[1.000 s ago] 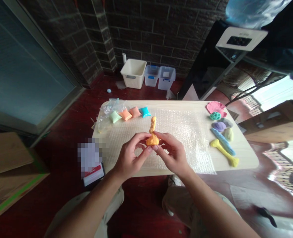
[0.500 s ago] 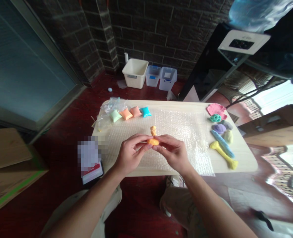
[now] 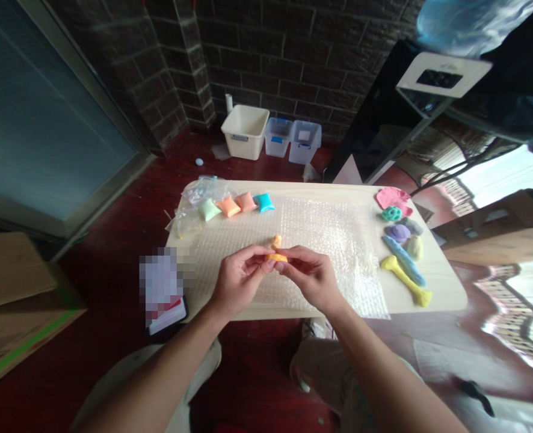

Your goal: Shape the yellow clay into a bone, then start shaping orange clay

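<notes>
An orange lump of modelling clay [image 3: 276, 258] is pinched between my two hands above the bubble wrap [image 3: 325, 231]. My left hand [image 3: 242, 276] grips its left side with thumb and fingers. From the right, my right hand [image 3: 310, 275] holds the other side the same way. A narrower, paler orange piece [image 3: 276, 241] sticks up on the far side of the lump; whether it is joined to it is hidden by the fingertips.
Sealed packets, including a blue one [image 3: 264, 202], lie at the table's back left beside clear plastic bags [image 3: 198, 201]. Shaped clay pieces, among them a yellow bone shape [image 3: 406, 280] and a pink flat piece [image 3: 391, 199], line the right side. Bins [image 3: 245, 132] stand on the floor beyond.
The orange clay has tilted in my fingers, so its upper part looks shorter and lower. Both hands keep their pinch in nearly the same place.
</notes>
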{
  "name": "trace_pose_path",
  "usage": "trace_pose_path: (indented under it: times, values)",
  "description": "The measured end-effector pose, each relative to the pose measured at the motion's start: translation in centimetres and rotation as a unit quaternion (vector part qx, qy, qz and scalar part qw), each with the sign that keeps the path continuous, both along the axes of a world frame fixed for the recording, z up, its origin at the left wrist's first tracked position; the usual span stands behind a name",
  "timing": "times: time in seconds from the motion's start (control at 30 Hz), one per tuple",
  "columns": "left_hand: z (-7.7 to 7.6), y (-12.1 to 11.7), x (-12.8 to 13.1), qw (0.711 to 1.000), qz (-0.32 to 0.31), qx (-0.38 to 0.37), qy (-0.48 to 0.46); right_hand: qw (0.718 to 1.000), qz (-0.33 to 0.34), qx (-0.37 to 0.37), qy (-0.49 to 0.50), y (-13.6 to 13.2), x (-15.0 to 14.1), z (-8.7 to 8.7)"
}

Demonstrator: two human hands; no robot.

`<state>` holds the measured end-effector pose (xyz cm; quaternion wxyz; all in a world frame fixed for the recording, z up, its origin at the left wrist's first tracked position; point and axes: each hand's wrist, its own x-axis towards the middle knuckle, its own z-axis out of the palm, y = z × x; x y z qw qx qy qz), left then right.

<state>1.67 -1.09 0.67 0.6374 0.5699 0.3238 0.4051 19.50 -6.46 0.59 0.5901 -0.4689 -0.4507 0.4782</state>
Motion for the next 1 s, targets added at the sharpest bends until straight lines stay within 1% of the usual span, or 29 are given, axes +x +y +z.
trace_pose_path:
  times: [0.1, 0.2, 0.37, 0.5, 0.63, 0.87, 1.0]
  values:
    - [-0.01, -0.05, -0.20, 0.999, -0.034, 0.006, -0.005, 0.999, 0.025, -0.023, 0.011, -0.14, 0.15, 0.45]
    - [0.02, -0.07, -0.23, 0.999, -0.047, -0.002, -0.018, 0.999, 0.031, -0.033, 0.024, -0.14, 0.14, 0.79]
    - [0.47, -0.22, 0.13, 0.999, -0.028, -0.017, -0.023, 0.999, 0.017, -0.041, 0.028, -0.02, 0.06, 1.01]
    - [0.65, -0.27, 0.32, 0.999, -0.010, -0.029, -0.027, 0.999, 0.027, -0.009, 0.036, -0.14, 0.09, 0.98]
    - [0.54, -0.20, 0.27, 0.999, -0.003, -0.037, -0.025, 1.000, 0.027, 0.001, 0.003, -0.30, 0.20, 0.79]
    - [0.69, -0.10, 0.25, 0.997, -0.037, -0.051, -0.049, 1.000, 0.019, -0.006, -0.015, -0.34, 0.22, 0.42]
    - [0.84, -0.03, 0.19, 0.997, -0.037, -0.044, -0.051, 1.000, 0.026, -0.002, -0.015, -0.23, 0.17, 0.38]
